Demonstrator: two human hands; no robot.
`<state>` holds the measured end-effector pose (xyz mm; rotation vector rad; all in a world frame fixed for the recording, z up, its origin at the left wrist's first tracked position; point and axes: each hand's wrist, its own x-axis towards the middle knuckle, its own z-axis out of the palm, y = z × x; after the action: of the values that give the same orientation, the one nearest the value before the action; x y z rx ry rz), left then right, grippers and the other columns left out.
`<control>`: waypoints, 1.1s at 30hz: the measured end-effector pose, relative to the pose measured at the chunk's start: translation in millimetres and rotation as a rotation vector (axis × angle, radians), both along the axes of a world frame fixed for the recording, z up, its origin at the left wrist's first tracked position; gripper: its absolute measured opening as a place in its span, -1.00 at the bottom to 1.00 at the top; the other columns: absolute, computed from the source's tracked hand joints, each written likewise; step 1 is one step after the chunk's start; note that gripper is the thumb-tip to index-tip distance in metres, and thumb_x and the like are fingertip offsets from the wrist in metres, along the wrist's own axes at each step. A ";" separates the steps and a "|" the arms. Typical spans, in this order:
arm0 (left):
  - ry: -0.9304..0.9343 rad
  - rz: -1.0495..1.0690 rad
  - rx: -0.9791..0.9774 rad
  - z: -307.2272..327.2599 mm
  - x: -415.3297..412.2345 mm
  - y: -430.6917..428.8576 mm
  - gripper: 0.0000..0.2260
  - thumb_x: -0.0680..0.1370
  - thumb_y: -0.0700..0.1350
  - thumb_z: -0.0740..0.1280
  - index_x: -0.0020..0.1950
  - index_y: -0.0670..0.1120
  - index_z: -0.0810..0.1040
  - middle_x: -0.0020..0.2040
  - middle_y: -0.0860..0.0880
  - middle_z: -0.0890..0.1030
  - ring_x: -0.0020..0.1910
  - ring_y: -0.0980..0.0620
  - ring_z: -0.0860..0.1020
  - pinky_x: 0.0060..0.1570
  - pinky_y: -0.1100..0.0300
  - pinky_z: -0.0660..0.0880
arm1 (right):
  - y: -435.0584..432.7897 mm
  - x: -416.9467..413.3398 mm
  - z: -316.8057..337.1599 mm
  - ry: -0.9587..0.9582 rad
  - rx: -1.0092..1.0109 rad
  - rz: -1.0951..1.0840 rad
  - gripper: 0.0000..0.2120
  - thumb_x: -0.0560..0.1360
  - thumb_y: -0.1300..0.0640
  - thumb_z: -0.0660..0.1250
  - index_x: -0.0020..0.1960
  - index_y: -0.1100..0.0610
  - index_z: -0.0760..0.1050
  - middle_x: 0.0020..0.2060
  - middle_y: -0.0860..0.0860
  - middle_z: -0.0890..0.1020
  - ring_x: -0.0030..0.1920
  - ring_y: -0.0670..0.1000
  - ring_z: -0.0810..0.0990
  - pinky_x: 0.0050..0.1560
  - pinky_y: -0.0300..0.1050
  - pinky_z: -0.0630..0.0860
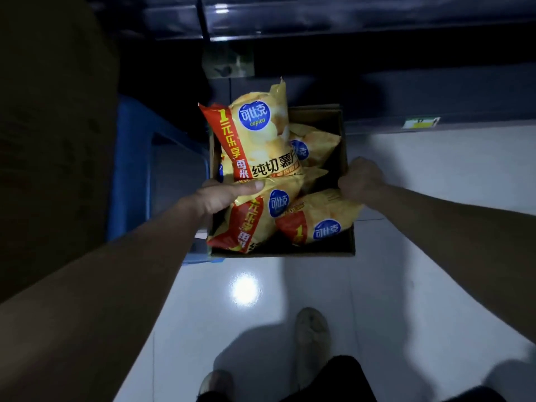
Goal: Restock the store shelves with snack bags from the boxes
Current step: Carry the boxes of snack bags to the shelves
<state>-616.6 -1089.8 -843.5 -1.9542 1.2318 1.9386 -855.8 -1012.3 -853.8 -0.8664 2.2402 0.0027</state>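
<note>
— Snack bags [261,140], where are they rn?

— In an open cardboard box [345,158], yellow w/ red side band & blue round logo. One bag stands up tall at the box's left, sticking well above the rim. Others lie lower: one under it at the near left [252,219], one near right [319,221], a couple more further back by the right wall.

— Left hand [220,198]?

— Closed on the bottom edge of the tall bag, thumb lying across the front, fingers hidden behind. It's at the box's left wall; can't tell if it also grips the cardboard.

— Right hand [359,178]?

— Curled tight over the box's right rim, knuckles up, holding that wall.

— Box on the floor?

— Can't tell for sure. White glossy tile floor [435,198] shows round it, w/ a light glare just below the near edge. Blue plastic thing [130,169] touches or sits just beside the box on the left.

— Shelves?

— Dark shelving [377,24] up top, v. dim; a small green/yellow price tag [420,122] on a shelf edge at right. Two feet [311,332] visible at bottom.
</note>
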 end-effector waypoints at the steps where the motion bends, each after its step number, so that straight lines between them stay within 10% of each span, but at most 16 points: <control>1: 0.004 -0.004 -0.001 -8.4 -2.3 -1.2 -0.01 -0.08 0.30 0.59 0.29 -0.03 0.47 0.17 -0.05 0.62 0.11 -0.07 0.59 0.12 0.03 0.46 | -0.5 -1.4 -13.4 -0.003 0.010 0.000 -0.67 0.52 0.27 0.20 -0.36 0.10 0.18 -0.13 0.11 0.46 -0.20 0.06 0.46 -0.36 -0.19 0.32; 6: 0.006 -0.002 0.013 -48.4 -11.9 -5.4 -0.14 0.05 0.21 0.57 0.26 -0.09 0.47 0.11 -0.09 0.65 -0.03 -0.04 0.63 -0.17 0.17 0.48 | -2.4 -4.4 -58.4 -0.011 0.024 -0.048 -0.84 0.54 0.26 0.20 0.05 0.33 0.47 0.16 0.25 0.54 0.12 0.18 0.54 -0.12 -0.13 0.41; 11: 0.020 -0.030 0.064 -78.0 -14.3 -3.9 -0.09 -0.03 0.27 0.58 0.24 -0.05 0.49 0.03 -0.06 0.68 -0.06 -0.05 0.67 -0.10 0.09 0.56 | -7.9 -12.1 -94.5 0.022 0.035 -0.045 -0.67 0.55 0.25 0.20 -0.36 0.14 0.23 -0.07 0.22 0.57 -0.07 0.10 0.48 -0.37 -0.20 0.31; 18: -0.110 0.006 0.022 -144.8 -5.8 -8.0 0.09 -0.20 0.40 0.55 0.28 0.10 0.39 0.25 -0.08 0.53 0.15 -0.17 0.57 0.12 -0.19 0.49 | -5.8 -11.2 -111.1 -0.033 0.084 -0.051 -0.70 0.59 0.18 0.16 -0.31 0.20 0.32 -0.29 0.10 0.45 -0.34 0.00 0.39 -0.46 -0.25 0.23; 23: -0.135 -0.024 -0.129 -58.7 -30.7 0.1 -0.19 0.19 0.25 0.53 0.34 -0.02 0.37 0.28 -0.12 0.49 0.20 -0.18 0.52 0.12 -0.10 0.53 | -4.0 6.2 -65.0 0.067 -0.066 0.033 -0.76 0.56 0.21 0.17 0.16 0.26 0.50 0.13 0.19 0.57 0.12 0.17 0.55 -0.08 -0.18 0.40; 29: -0.124 -0.091 -0.321 50.1 -47.8 4.8 -0.77 0.50 -0.13 0.37 0.10 -0.17 0.45 0.05 -0.03 0.57 -0.03 -0.04 0.54 -0.13 0.16 0.47 | -11.0 31.9 48.2 0.128 -0.166 0.322 -0.90 0.50 0.31 0.19 -0.13 0.21 0.46 -0.07 0.21 0.61 -0.04 0.18 0.59 -0.22 -0.17 0.38; 33: -0.109 -0.240 -0.527 151.9 -52.0 11.3 -0.67 0.53 -0.19 0.29 0.29 -0.15 0.49 0.17 -0.11 0.60 0.13 -0.12 0.56 -0.03 0.23 0.44 | -16.7 39.4 165.4 0.227 -0.226 0.536 -0.72 0.48 0.29 0.21 0.17 0.19 0.50 0.10 0.15 0.54 0.11 0.17 0.51 0.00 -0.08 0.50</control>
<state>-668.6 -1078.6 -691.5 -1.9652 1.9911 1.4724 -816.4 -1029.0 -688.4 -1.6394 2.1684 0.1030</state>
